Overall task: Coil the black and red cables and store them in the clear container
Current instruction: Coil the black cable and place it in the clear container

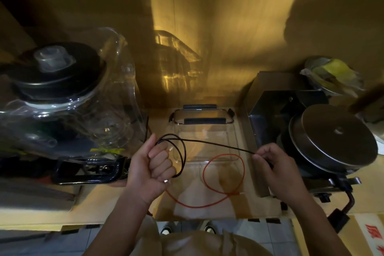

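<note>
My left hand (154, 169) is closed in a fist around loops of the black cable (216, 144), with a coil hanging to its right. The cable runs taut across to my right hand (276, 169), which pinches it between thumb and fingers. The red cable (223, 174) lies loose on the yellowish table in a loop, its tail running under my left hand. The clear container (204, 131) sits open behind the cables, against the wall, with its black-clipped lid (202, 114) at the far side.
A large clear blender jug with a black lid (62, 93) stands on the left. A metal machine with a round steel plate (334, 141) fills the right. A bowl with yellow-green contents (332, 75) sits at the back right. The table's front edge (187, 220) is near my body.
</note>
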`<state>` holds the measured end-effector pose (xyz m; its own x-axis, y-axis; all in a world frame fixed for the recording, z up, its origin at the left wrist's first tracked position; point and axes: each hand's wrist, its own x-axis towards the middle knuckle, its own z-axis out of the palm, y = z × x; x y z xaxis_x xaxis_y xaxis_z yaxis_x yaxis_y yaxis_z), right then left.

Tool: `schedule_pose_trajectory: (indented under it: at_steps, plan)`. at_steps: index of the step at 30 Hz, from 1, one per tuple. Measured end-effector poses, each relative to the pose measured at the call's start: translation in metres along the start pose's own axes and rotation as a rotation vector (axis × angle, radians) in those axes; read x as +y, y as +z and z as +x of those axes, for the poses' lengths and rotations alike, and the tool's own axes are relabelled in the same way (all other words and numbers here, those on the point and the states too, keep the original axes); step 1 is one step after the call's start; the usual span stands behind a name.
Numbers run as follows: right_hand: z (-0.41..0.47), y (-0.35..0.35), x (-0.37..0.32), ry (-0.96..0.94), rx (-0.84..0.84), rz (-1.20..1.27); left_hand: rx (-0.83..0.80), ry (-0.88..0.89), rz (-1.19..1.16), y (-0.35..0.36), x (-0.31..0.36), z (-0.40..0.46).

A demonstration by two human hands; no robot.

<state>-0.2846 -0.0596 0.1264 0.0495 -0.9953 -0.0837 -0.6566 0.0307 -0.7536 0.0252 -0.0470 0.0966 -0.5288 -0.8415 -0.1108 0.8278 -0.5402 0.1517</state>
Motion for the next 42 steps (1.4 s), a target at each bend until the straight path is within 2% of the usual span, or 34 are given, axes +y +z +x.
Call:
schedule_pose_trajectory:
  at_steps: [4, 9, 13, 19, 24, 28, 30, 32, 37, 40, 42]
  plan:
    - [-0.001, 0.012, 0.003, 0.018, -0.044, -0.110, 0.019, 0.031, 0.062, 0.011, -0.008, 0.004]
    - [-0.006, 0.030, 0.010, -0.021, -0.337, -0.312, 0.033, 0.075, 0.143, 0.020, -0.011, 0.007]
    - [-0.015, 0.047, 0.002, -0.101, -0.490, -0.333, 0.081, 0.082, 0.220, 0.022, -0.015, 0.009]
    - [-0.023, 0.053, -0.018, -0.199, -0.645, -0.225, 0.304, 0.121, 0.629, 0.030, -0.027, 0.016]
    - [-0.021, 0.046, -0.030, -0.216, -0.592, -0.129, 0.343, 0.059, 1.181, 0.020, -0.034, 0.014]
    - [-0.019, 0.042, -0.036, -0.270, -0.437, -0.083, 0.288, -0.076, 1.585, 0.010, -0.038, 0.009]
    - [-0.017, 0.042, -0.039, -0.307, -0.327, -0.029, 0.214, -0.181, 1.677, 0.005, -0.039, 0.007]
    - [-0.015, 0.041, -0.039, -0.353, -0.209, 0.004, 0.147, -0.249, 1.615, 0.009, -0.041, 0.005]
    - [-0.006, 0.034, -0.041, -0.415, -0.022, 0.028, 0.224, -0.283, 1.153, 0.020, -0.046, 0.005]
    - [-0.002, 0.036, -0.043, -0.389, 0.049, 0.081, 0.188, -0.302, 0.945, 0.021, -0.043, 0.005]
    - [-0.001, 0.042, -0.042, -0.304, 0.043, 0.144, 0.120, -0.290, 0.675, 0.020, -0.039, 0.006]
